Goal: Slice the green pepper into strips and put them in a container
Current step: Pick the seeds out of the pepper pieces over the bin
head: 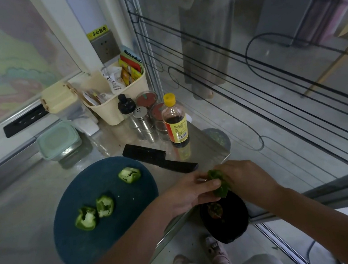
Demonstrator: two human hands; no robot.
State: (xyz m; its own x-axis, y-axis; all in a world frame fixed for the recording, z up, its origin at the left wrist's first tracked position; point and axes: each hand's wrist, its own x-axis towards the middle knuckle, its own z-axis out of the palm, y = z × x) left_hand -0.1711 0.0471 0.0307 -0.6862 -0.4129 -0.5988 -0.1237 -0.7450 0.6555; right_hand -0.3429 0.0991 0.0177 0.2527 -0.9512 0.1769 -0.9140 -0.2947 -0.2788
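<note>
Pinching one green pepper piece (218, 184) between left hand (188, 193) and right hand (246, 175), past the counter edge, directly above the black bin (234, 231). Leftward on the blue cutting board (115, 238), nearer the left hand: three more pepper pieces (104, 206).

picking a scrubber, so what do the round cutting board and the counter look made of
Cutting board: dark teal, matte, no wood grain; probably plastic, possibly silicone. Counter: likely stainless steel, a grey sheen that mirrors the sauce bottle standing on it.

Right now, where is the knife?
In the head view, the black knife lies on the counter, centre frame, between the blue cutting board and the yellow-capped bottle.
</note>
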